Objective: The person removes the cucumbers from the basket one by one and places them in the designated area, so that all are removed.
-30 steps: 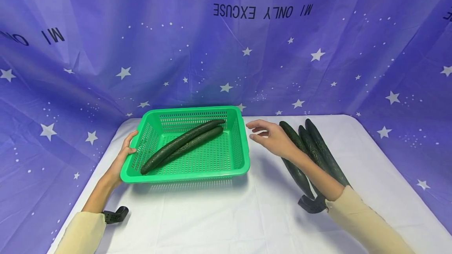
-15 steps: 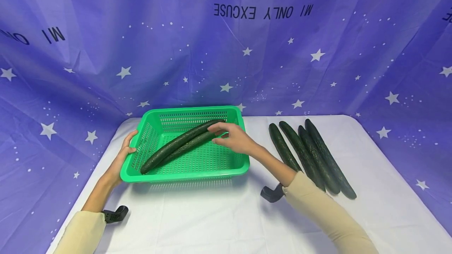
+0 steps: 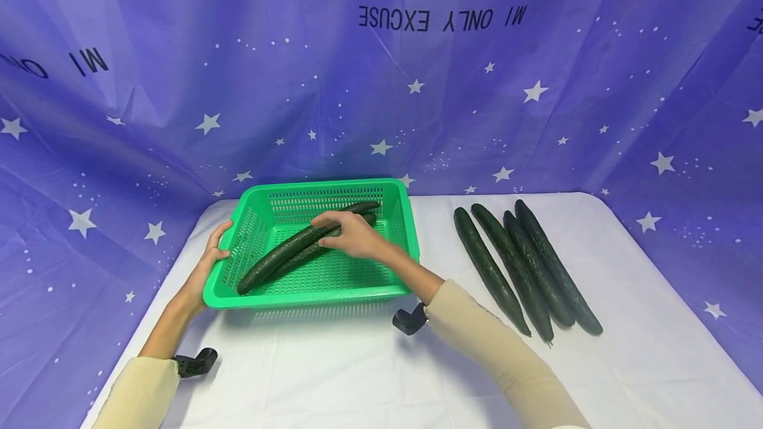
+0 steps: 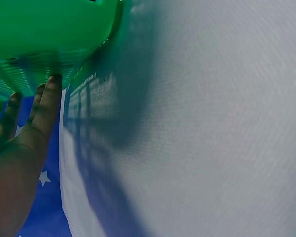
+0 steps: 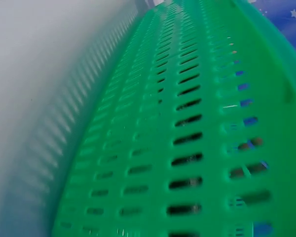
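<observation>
The right hand (image 3: 352, 236), thumb and fingers parted over two long dark-green cucumbers (image 3: 283, 255), seems poised for grasping, needing to close.

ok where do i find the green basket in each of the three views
Head: green basket left of centre, a little below mid-height.
Left wrist: green basket in the top left corner, cut off by the frame.
Right wrist: green basket up close, its slotted side filling the middle and right.
Shared landmark: starry backdrop, lower left in the left wrist view, top right in the right wrist view.
</observation>
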A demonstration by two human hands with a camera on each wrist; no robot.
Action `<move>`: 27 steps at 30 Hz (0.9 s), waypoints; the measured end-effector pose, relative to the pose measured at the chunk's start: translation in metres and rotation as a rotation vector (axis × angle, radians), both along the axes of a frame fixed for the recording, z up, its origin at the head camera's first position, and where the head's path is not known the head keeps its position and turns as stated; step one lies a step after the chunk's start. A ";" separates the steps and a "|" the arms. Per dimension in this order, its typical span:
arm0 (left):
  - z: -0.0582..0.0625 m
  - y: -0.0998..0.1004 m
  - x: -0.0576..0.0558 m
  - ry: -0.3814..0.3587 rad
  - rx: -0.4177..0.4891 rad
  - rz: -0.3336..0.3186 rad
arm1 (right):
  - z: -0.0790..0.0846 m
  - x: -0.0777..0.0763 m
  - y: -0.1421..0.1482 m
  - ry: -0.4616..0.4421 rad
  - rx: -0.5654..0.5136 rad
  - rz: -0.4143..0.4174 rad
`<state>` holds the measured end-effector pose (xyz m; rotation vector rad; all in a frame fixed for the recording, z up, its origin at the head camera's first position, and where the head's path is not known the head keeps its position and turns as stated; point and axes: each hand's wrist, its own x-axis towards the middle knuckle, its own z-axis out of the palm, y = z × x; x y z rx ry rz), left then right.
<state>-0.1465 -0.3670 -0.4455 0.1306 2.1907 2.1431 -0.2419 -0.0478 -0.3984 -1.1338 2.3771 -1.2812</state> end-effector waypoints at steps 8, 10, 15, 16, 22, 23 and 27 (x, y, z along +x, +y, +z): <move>-0.001 0.000 0.000 0.001 -0.003 0.002 | -0.002 -0.006 -0.015 0.010 0.116 -0.066; -0.001 -0.001 0.000 0.003 -0.012 0.004 | -0.004 -0.010 -0.017 0.004 0.142 -0.073; -0.001 -0.001 -0.001 0.008 -0.020 0.005 | -0.007 -0.017 -0.022 0.004 0.192 -0.085; -0.001 -0.001 -0.001 0.008 -0.019 0.004 | -0.008 -0.018 -0.023 0.008 0.200 -0.083; -0.002 -0.001 -0.001 0.006 -0.025 0.004 | -0.011 -0.024 -0.024 0.095 0.304 -0.082; -0.002 -0.001 -0.001 0.006 -0.028 0.006 | -0.012 -0.025 -0.024 0.111 0.324 -0.084; -0.002 -0.001 -0.001 0.004 -0.038 0.012 | -0.015 -0.026 -0.023 0.150 0.402 -0.097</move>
